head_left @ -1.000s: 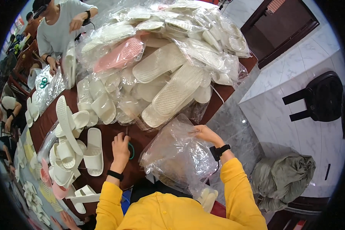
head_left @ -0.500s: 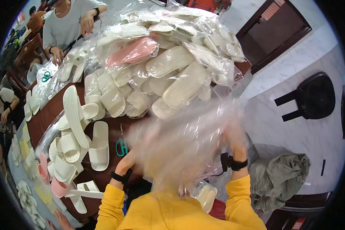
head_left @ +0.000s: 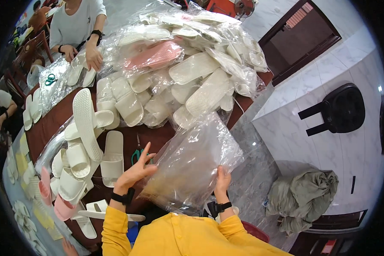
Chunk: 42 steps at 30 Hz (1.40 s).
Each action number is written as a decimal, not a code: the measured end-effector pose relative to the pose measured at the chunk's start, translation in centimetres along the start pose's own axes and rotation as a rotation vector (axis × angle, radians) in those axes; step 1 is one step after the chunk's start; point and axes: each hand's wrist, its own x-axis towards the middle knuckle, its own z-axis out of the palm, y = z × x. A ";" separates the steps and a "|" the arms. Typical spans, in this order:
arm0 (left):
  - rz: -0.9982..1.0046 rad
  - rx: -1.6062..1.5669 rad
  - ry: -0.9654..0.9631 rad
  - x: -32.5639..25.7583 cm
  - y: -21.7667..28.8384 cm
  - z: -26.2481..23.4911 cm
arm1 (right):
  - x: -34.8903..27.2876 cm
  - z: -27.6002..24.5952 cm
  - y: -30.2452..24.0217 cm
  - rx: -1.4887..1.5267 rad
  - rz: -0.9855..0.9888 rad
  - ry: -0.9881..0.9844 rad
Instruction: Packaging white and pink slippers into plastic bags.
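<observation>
In front of my chest a clear plastic bag (head_left: 192, 160) is spread out at the table's edge, looking flat. My right hand (head_left: 222, 181) pinches its right side between thumb and fingers. Against the bag's left side rests my left hand (head_left: 136, 171), its fingers apart and the index finger pointing up. Just beyond that hand lie teal-handled scissors (head_left: 136, 156), partly hidden by it. A single white slipper (head_left: 112, 160) lies left of them, beside a loose heap of white slippers (head_left: 77, 161) with pink ones (head_left: 65, 208) at its near end.
Bagged slippers (head_left: 211, 91) form a big pile across the table (head_left: 158, 137), a pink pair (head_left: 155, 55) among them. At the far left a co-worker's hand (head_left: 94, 57) touches white slippers near other teal scissors (head_left: 50, 79). A grey-green sack (head_left: 303, 196) and black stool (head_left: 343, 109) stand right.
The bag, blurred in motion before, is now sharp and flatter. My right hand has come inward and down; my left has moved slightly left, its fingers spread. The co-worker's hand has lowered onto the slippers.
</observation>
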 end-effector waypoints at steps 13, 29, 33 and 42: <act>0.732 1.323 0.074 1.5 3.4 10.4 | 1.3 -4.6 7.6 -0.243 0.071 0.079; -0.212 0.719 0.555 14.2 -4.1 6.0 | 3.3 -3.1 4.7 0.229 0.329 -0.110; -0.355 0.437 0.335 14.9 -2.9 5.3 | 4.4 -2.8 5.0 0.338 0.442 -0.158; -0.051 0.592 0.370 17.0 -6.8 2.6 | 5.7 -2.7 4.9 0.155 0.458 -0.236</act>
